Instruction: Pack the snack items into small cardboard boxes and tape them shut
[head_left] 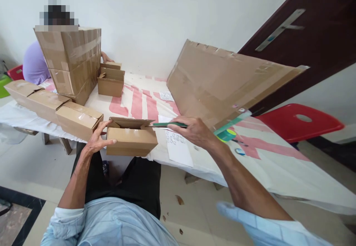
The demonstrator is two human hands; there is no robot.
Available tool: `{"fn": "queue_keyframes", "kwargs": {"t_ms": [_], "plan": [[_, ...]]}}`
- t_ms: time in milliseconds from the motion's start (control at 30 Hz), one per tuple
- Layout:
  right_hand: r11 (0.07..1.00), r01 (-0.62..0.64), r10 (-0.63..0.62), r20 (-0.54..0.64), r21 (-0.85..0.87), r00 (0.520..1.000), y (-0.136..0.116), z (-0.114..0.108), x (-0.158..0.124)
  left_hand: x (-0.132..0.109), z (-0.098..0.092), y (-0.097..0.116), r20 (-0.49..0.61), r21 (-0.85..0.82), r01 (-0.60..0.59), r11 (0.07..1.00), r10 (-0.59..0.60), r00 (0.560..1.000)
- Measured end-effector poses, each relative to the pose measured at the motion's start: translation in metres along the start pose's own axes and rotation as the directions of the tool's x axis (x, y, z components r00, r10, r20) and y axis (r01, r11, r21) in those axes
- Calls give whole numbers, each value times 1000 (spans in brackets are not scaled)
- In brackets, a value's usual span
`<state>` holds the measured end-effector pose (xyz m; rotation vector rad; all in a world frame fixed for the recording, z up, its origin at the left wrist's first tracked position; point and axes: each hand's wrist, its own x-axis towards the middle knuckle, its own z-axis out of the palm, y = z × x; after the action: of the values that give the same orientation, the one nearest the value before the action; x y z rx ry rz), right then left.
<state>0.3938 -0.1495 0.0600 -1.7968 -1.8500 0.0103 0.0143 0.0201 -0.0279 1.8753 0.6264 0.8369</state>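
Observation:
An open-topped cardboard box [132, 142] stands at the table's near edge in front of me. My left hand [99, 138] grips its left end, thumb against the front face and fingers by the top rim. In my right hand [193, 127] is a thin, flat green item [167, 125], held nearly level with its tip over the box's right rim. Its exact kind is unclear. Under that hand lies a white sheet with small drawings [179, 149]. What lies deep inside the box is hidden from me.
Closed boxes [78, 116] run in a row at left, beside a tall box stack [75, 57]. A co-worker [35, 62] sits behind it, one hand near smaller open boxes [110, 83]. A large cardboard sheet [214, 83], tape roll [226, 135] and red chair [300, 122] are at right.

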Motion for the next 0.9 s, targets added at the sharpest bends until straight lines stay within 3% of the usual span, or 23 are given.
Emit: {"fn": "queue_keyframes", "kwargs": {"t_ms": [67,133,267,367,500,600,667,800,900], "plan": [[989,-104,120,-161,107,980,16,19,-16,2,-2,2,25,19,-3,1000,3,1000],[968,-200,233,-247,151,940,27,50,-31,5,-5,4,52,36,-6,999,4,999],[920,-368,390,-244,133,888,31,124,-50,11,-8,7,86,95,11,995,-19,996],[916,-373,398,-241,145,885,28,153,-51,13,-9,7,88,104,34,994,-43,995],[937,-295,338,-271,187,901,15,137,-34,12,-10,9,107,89,19,996,-28,994],[972,-74,120,-202,223,972,-10,107,-17,12,-12,10,126,93,3,996,-14,992],[979,65,-37,-146,193,989,-33,91,-11,12,-12,10,139,83,4,997,-15,990],[977,214,-207,-192,15,959,-74,78,-25,10,-13,8,135,122,18,992,-34,990],[938,342,-347,-139,-56,928,-91,83,-48,9,-12,7,121,157,-20,987,1,993]]}}
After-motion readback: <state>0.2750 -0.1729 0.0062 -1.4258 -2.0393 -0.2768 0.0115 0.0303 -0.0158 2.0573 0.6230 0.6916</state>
